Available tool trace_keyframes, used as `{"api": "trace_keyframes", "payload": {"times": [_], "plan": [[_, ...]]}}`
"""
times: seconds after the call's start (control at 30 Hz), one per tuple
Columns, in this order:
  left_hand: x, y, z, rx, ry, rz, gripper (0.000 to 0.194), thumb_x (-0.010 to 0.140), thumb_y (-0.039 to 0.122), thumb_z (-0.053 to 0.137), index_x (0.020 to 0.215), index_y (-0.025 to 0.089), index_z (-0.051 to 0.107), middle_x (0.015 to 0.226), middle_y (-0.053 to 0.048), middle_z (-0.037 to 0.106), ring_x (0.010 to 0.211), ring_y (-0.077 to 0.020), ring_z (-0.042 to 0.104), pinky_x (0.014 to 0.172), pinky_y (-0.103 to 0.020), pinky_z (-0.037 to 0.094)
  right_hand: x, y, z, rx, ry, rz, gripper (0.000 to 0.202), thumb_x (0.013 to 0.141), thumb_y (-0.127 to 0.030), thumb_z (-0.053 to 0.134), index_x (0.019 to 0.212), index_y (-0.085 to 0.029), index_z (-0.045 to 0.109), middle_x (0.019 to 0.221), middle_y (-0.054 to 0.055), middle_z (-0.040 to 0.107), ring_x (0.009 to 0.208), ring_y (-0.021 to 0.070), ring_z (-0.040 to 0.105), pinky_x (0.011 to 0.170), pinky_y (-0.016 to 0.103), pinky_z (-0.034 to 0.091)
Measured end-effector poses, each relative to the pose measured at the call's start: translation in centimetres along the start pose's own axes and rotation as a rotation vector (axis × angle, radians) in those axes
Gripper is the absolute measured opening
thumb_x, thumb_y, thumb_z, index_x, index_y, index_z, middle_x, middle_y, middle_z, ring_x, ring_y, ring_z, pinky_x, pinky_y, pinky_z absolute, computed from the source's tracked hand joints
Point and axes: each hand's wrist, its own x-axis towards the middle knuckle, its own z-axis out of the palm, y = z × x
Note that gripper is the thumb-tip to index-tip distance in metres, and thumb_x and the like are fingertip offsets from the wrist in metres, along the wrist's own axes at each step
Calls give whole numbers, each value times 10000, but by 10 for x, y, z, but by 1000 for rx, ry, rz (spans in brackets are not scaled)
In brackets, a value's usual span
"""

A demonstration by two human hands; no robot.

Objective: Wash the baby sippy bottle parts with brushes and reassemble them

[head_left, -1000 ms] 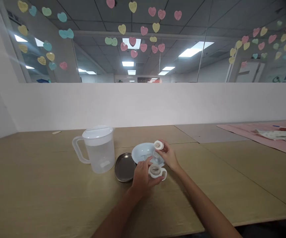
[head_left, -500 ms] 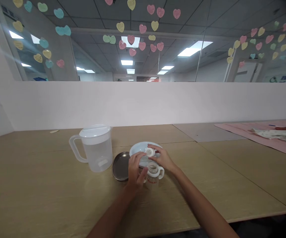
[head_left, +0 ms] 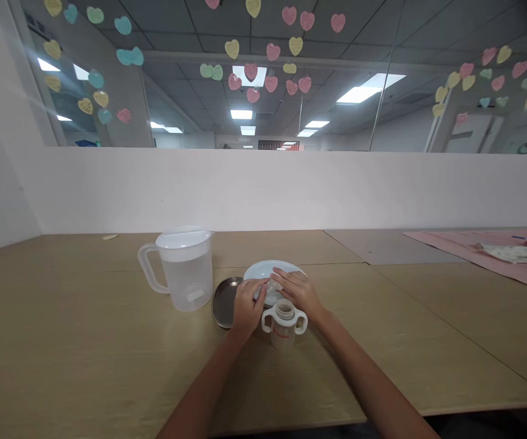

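Observation:
A clear baby bottle (head_left: 283, 335) with two white handles stands upright and uncapped on the table. Just beyond its open neck, my left hand (head_left: 247, 305) and my right hand (head_left: 300, 296) meet over a light blue plate (head_left: 256, 269). Between them is the bottle's nipple cap (head_left: 273, 286), a small whitish, translucent piece partly covered by my fingers. My left thumb and fingers pinch it from the left, while the right fingers curl over it from the other side. Left of the plate lies a round metal dish (head_left: 225, 303), partly behind my left hand.
A lidded clear plastic pitcher (head_left: 189, 280) stands on the left with its handle outward. On the far right, a pink cloth (head_left: 450, 245) carries whitish fabric and a pen. A white wall (head_left: 263, 189) with a window above borders the table's back.
My left hand has moved off the bottle's left side, so both its handles show. My right fingers have closed over the nipple cap, hiding most of it. The view has shifted slightly.

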Motion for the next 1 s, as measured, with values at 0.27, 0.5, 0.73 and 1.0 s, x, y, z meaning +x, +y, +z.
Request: {"api": "trace_keyframes", "payload": {"times": [0.27, 0.5, 0.73, 1.0], "plan": [[-2, 5, -2, -7, -35, 19, 261, 865, 337, 490, 1002, 199, 664, 984, -62, 695, 934, -189, 616, 872, -341, 455, -1, -7, -5, -13, 58, -13, 350, 899, -210, 441, 1225, -266, 554, 1231, 54, 583, 935, 180, 630, 845, 351, 472], [-3, 6, 1, -17, -52, 43, 295, 860, 344, 502, 1084, 196, 623, 1024, -69, 682, 958, -186, 615, 879, -330, 469, -2, -6, -4, -38, 98, -16, 347, 888, -231, 468, 1222, -251, 561, 1219, 67, 588, 1020, 196, 614, 885, 373, 482], [-4, 9, 2, -46, -32, 33, 279, 892, 290, 426, 1055, 188, 629, 1026, -72, 677, 969, -180, 607, 906, -340, 453, -4, -9, -4, 88, 94, -43, 384, 892, -188, 467, 1270, -239, 516, 1240, 63, 576, 1189, 192, 507, 997, 370, 450], [5, 15, -1, -403, -92, -271, 302, 841, 399, 482, 902, 166, 664, 911, -56, 699, 841, -180, 633, 780, -291, 491, -15, -3, 4, 126, 80, -75, 464, 899, -134, 431, 1345, -260, 411, 1326, 44, 490, 1224, 191, 460, 1006, 345, 453]]}}
